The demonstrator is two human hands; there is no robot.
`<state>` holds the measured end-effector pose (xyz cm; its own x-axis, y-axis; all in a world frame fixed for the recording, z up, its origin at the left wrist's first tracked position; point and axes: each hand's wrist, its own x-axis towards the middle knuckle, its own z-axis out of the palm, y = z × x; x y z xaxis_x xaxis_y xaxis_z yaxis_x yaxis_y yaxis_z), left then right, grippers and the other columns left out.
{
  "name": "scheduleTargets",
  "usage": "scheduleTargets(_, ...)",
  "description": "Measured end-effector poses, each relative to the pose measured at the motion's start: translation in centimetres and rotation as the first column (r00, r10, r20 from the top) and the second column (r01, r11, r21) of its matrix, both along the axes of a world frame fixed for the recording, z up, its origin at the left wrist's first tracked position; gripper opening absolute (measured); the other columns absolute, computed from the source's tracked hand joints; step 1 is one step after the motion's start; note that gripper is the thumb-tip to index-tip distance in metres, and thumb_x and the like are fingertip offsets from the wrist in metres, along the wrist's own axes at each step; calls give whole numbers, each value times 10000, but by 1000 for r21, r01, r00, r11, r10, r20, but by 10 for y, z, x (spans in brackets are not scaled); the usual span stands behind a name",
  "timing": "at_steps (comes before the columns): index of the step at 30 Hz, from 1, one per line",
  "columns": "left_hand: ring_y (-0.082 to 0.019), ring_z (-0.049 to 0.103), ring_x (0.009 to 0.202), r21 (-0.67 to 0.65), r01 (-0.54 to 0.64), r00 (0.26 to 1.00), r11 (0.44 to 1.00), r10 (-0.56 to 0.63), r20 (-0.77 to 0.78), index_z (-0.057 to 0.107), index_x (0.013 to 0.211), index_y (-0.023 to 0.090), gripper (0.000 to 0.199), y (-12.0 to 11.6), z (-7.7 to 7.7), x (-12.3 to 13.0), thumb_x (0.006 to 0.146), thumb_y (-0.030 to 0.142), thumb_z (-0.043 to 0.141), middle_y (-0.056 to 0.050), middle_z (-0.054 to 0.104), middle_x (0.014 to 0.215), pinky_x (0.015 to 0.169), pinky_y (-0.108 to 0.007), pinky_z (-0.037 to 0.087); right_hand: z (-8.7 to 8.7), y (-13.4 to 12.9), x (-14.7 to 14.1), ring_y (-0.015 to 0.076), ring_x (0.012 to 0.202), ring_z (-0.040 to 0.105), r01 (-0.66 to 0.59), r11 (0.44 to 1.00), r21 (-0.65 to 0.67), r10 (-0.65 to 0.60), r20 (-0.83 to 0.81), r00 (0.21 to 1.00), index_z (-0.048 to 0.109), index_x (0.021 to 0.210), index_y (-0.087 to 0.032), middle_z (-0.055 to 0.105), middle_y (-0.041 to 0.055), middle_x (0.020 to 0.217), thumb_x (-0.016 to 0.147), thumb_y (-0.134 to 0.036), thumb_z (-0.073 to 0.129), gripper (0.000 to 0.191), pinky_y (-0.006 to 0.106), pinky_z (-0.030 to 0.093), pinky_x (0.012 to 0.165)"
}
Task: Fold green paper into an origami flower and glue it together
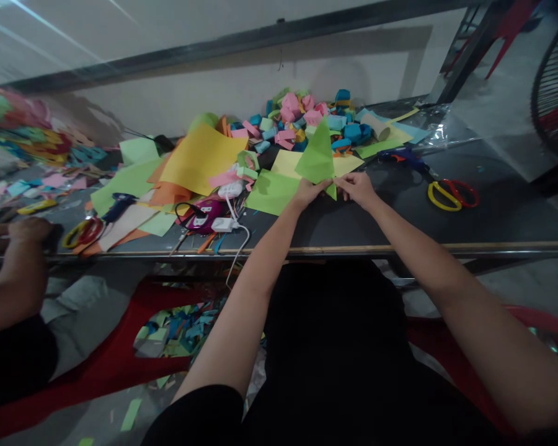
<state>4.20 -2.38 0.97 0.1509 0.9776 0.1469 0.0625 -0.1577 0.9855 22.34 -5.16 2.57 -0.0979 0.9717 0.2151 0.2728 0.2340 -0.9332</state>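
Working paper, two-handed, catalogued left to right. Item: a co-worker's hands (30,229), at the far left edge. Item: scissors (93,228), beside a blue glue gun (121,201). Item: a yellow-orange sheet (204,158), behind a purple power strip (207,217). Item: left hand (308,192), fingers closed on the lower left part of a green paper (317,155), which stands raised to a point above the table (506,217), before a heap of folded paper pieces (314,118). Item: right hand (360,188), fingertips pinched at the paper's lower right edge; the exact grip is too small to tell. Item: second scissors (442,205), well to the right. Stage, as judged: shaping or aligning that edge. Requirement, as judged: steady left hold, light and precise right pinch, no creasing of the point.
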Motion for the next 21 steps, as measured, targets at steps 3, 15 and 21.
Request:
scheduleTargets(3, -206, 694, 745, 1, 98, 993, 995, -98, -65, 713, 924, 145, 444, -3, 2, -2, 669, 429, 940, -88, 751, 840, 723, -354, 620, -5, 5, 2, 108, 486, 465, 27, 995, 91, -37, 110, 993, 593, 561, -206, 570, 2, 517, 832, -659, 711, 541, 267, 342, 505)
scheduleTargets(15, -111, 566, 489, -84, 421, 898, 903, -428, -105, 712, 816, 137, 530, -14, 18, -10, 594, 562, 938, -91, 757, 729, 432, -227, 452, -14, 13, 5, 119, 516, 399, 29, 1000, -6, -29, -35, 999, 482, 554, -232, 466, -21, 516, 815, -723, 654, 582, 259, 310, 508)
scheduleTargets(21, -27, 404, 400, -148, 455, 879, 878, -469, -82, 741, 818, 126, 446, -12, 18, -15, 625, 483, 925, -110, 773, 755, 355, -191, 277, -15, 16, 7, 149, 592, 469, 188, 977, 98, -194, 55, 980, 472, 571, -234, 480, 6, 573, 903, -664, 567, 553, 285, 364, 578)
